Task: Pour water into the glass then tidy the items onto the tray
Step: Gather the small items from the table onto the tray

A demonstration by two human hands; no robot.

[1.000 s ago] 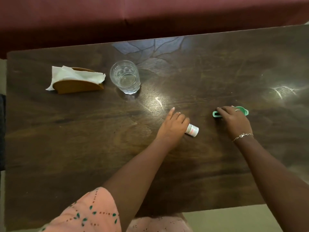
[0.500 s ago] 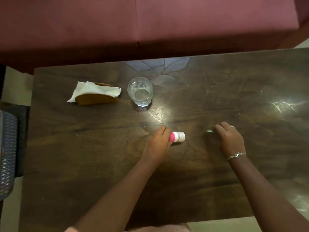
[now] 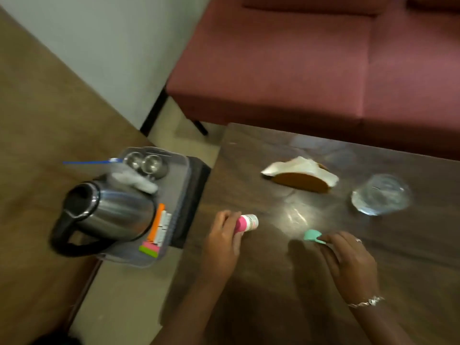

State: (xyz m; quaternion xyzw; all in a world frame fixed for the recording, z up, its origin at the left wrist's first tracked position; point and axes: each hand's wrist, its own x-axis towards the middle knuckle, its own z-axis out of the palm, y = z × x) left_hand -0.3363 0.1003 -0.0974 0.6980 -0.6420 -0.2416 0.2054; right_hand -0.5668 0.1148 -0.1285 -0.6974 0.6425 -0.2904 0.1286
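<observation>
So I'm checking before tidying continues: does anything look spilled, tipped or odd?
No spill shows. The one oddity: the kettle leans on the crowded tray, not upright. The glass stands upright.

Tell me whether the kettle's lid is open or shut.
Open. The kettle on the tray shows a dark, uncovered mouth at its top; no lid is seen over it.

A dark wooden table [image 3: 323,282] shows a glossy, scuffed polish catching glare beside a clear glass [image 3: 380,195] and white paper napkins [image 3: 301,165] in a matt brown holder [image 3: 302,181]. A shiny steel kettle [image 3: 112,212] with a black plastic handle stands on a translucent plastic tray [image 3: 179,190] with two polished metal cups [image 3: 145,163]. The sofa [image 3: 311,58] wears matt maroon cloth.
</observation>
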